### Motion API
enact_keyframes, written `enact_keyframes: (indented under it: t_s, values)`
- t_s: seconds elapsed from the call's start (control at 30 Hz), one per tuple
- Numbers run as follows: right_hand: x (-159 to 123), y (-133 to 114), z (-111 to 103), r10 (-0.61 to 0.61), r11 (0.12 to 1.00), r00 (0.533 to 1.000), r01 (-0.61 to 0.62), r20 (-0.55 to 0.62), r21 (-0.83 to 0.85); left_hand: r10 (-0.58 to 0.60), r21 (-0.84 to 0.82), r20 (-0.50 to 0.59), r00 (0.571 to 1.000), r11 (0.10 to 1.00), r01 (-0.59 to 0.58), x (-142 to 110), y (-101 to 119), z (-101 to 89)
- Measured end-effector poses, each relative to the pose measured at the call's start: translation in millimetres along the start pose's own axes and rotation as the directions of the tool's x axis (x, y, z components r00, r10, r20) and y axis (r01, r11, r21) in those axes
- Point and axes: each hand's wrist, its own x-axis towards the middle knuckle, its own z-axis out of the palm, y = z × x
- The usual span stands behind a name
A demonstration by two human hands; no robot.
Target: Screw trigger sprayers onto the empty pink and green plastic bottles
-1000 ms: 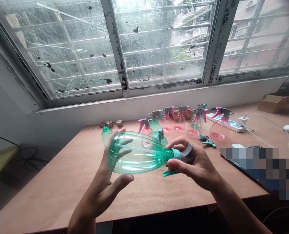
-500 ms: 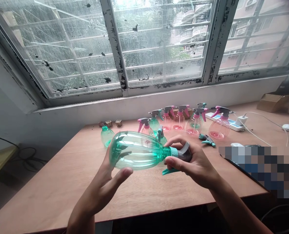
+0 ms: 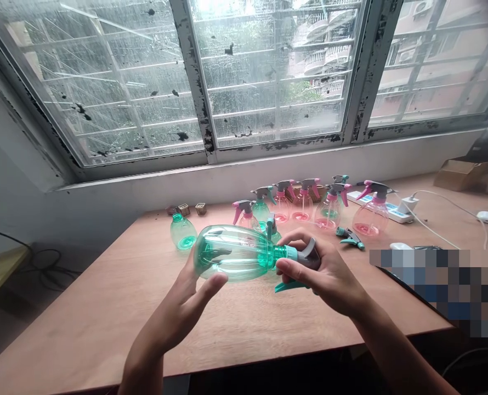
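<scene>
A clear green spray bottle (image 3: 236, 255) lies sideways in the air above the table, its base to the left. My left hand (image 3: 190, 299) is wrapped round the base end, thumb along the near side. At the neck, my right hand (image 3: 330, 274) grips the grey and teal spray head (image 3: 308, 257) and its collar, with the trigger pointing down toward me. Beyond my left hand stands a green bottle (image 3: 183, 233) without a spray head. A loose spray head (image 3: 350, 238) lies on the table past my right hand.
Several pink spray bottles (image 3: 369, 216) and a few green ones stand at the back of the wooden table (image 3: 104, 307). Small wooden blocks (image 3: 200, 208) lie at the back left. A power strip (image 3: 396, 211) with white cables and a blurred-out flat object (image 3: 437, 285) are on the right.
The held bottle's base has shifted slightly right, and my left hand has moved right with it. My right hand keeps its grip at the neck, with only a slight shift.
</scene>
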Motion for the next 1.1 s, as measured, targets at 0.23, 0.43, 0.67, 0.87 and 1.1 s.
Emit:
enact_keyframes:
  t_s: [0.23, 0.43, 0.67, 0.87, 1.1]
  values:
    - [0.4, -0.4, -0.9, -0.008, 1.000, 1.000, 0.008, -0.005, -0.007, 0.000, -0.003, 0.019, 1.000, 1.000, 0.000, 1.6, 1.1, -0.6]
    - [-0.5, -1.0, -0.6, -0.004, 1.000, 1.000, 0.004, -0.004, 0.010, -0.003, -0.008, 0.016, 1.000, 1.000, 0.003, 0.8, 3.3, -1.2]
    - [-0.9, -1.2, -0.1, -0.004, 1.000, 1.000, 0.004, -0.001, 0.014, 0.004, 0.012, 0.009, 1.000, 1.000, -0.004, -1.1, 5.2, -1.7]
    - [-1.7, -2.1, 0.0, -0.001, 1.000, 1.000, 0.001, -0.002, 0.013, 0.011, 0.004, 0.002, 1.000, 1.000, -0.011, -3.1, 3.6, -1.7]
    - [-1.7, -2.8, -0.5, -0.002, 1.000, 1.000, 0.002, 0.004, 0.002, 0.030, -0.018, -0.004, 1.000, 0.999, -0.030, -2.8, 4.6, -2.8]
